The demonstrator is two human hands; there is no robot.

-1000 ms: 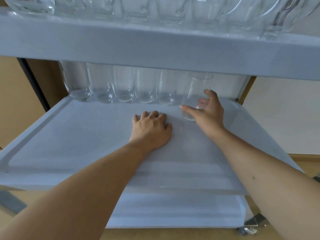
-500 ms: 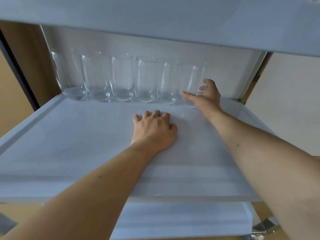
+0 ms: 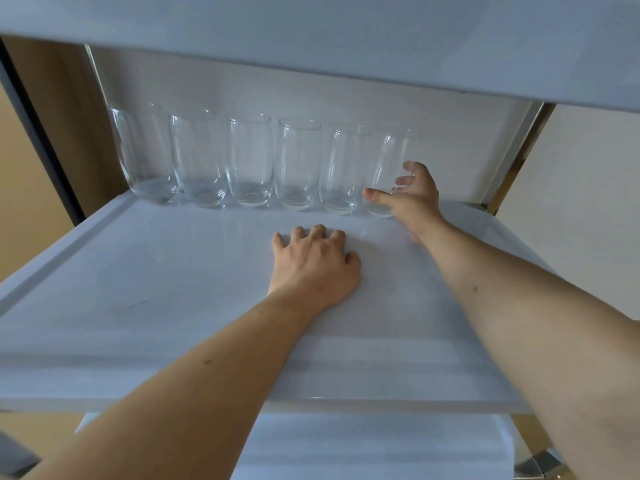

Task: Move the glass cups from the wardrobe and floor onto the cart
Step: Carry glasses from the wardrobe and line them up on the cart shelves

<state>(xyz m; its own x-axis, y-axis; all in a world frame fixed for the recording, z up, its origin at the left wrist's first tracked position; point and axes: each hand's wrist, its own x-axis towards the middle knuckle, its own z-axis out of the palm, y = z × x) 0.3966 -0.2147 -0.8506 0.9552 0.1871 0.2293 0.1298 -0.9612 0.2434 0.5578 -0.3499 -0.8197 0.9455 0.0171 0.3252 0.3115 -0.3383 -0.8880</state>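
Observation:
Several clear glass cups (image 3: pixel 249 161) stand upright in a row along the back of the cart's white middle shelf (image 3: pixel 138 271). My right hand (image 3: pixel 415 202) is curled round the lower part of the rightmost glass cup (image 3: pixel 394 154), thumb in front and fingers behind it. That cup stands on the shelf, close beside its neighbour. My left hand (image 3: pixel 315 268) rests palm down on the shelf liner in front of the row, fingers bent, holding nothing.
The cart's upper shelf (image 3: pixel 311 29) hangs low over the row of cups. A lower shelf (image 3: pixel 381 445) shows beneath. A metal post (image 3: pixel 512 161) stands at the back right corner. Brown wooden panels (image 3: pixel 52 116) are at the left, a pale wall at the right.
My right hand carried the glass cup back across the shelf and set it at the right end of the row. The view tilted down under the upper shelf. My left hand stayed put.

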